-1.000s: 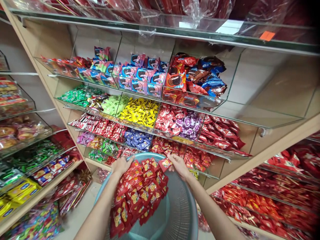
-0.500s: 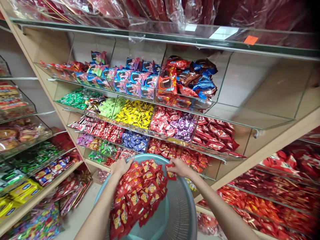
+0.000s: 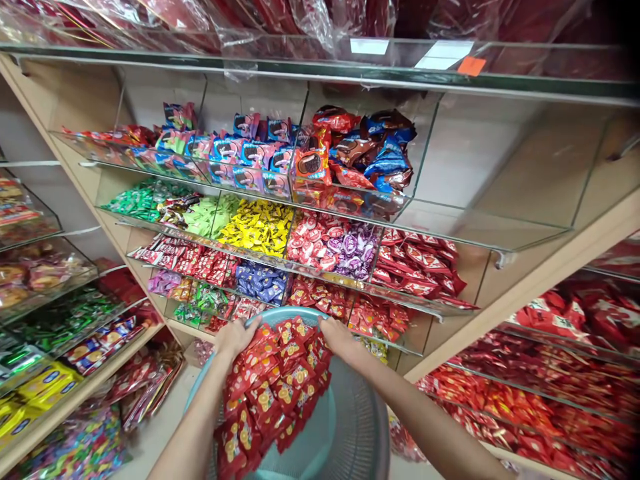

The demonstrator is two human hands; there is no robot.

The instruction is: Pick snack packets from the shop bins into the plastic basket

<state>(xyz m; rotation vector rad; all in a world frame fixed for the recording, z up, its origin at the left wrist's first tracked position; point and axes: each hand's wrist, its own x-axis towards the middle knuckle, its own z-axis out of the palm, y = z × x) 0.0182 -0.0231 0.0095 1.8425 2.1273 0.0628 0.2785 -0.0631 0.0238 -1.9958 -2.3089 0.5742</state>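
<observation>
A round teal plastic basket with a slotted wall stands below me, tilted toward the shelves. Against its left side lies a heap of red candy packets printed with orange fruit. At the far left of the rim, my left hand is closed around the edge, thumb beside the packets. My right hand is closed at the rim farther right, next to the top of the heap; its fingertips are partly hidden. Just beyond the rim, similar red packets fill a low shelf compartment.
Clear shelf fronts jut out just above the basket. Higher compartments hold yellow sweets, red and purple sweets and cookie packs. More shelves of red packets stand at right. A bag of colourful sweets lies at lower left.
My right hand has moved left along the rim to the heap. The red packet seen in its fingers earlier is no longer visible there. The view has shifted slightly right.
</observation>
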